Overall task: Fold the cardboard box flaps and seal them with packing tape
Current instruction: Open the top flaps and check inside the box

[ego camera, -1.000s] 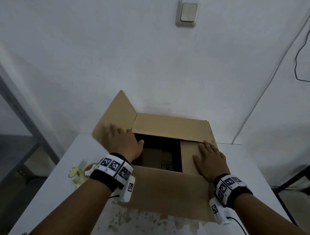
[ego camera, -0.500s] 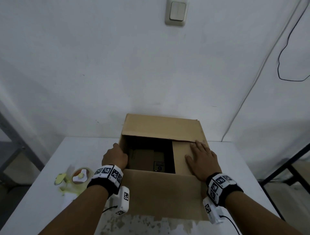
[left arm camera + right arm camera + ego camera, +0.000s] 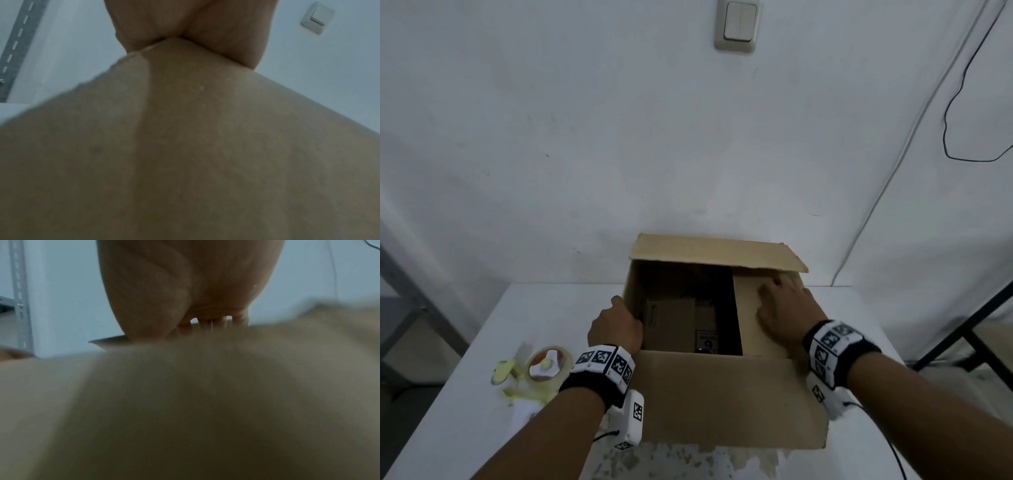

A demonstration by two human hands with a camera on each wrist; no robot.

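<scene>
An open brown cardboard box [image 3: 722, 404] stands on the white table [image 3: 465, 428]. Its near flap hangs down toward me and its far flap [image 3: 715, 251] leans over the opening. The right flap [image 3: 748, 308] is folded inward, and my right hand [image 3: 787, 315] presses flat on it with straight fingers. My left hand [image 3: 616, 329] sits at the box's left rim with fingers curled. In the left wrist view the left hand [image 3: 185, 21] grips a cardboard edge [image 3: 185, 146]. The right wrist view shows my right hand [image 3: 185, 280] over blurred cardboard [image 3: 205, 402]. A tape roll [image 3: 548, 366] lies left of the box.
Yellow-green plastic pieces [image 3: 500, 368] lie beside the tape roll. The wall behind carries a light switch [image 3: 738, 24] and a black cable [image 3: 948, 113]. A grey metal frame [image 3: 414, 301] stands at the left and a black frame [image 3: 962, 332] at the right.
The left flap stood raised under my left hand a second ago. It is now out of sight, and that hand has dropped to the left rim. My right hand stays on the right flap.
</scene>
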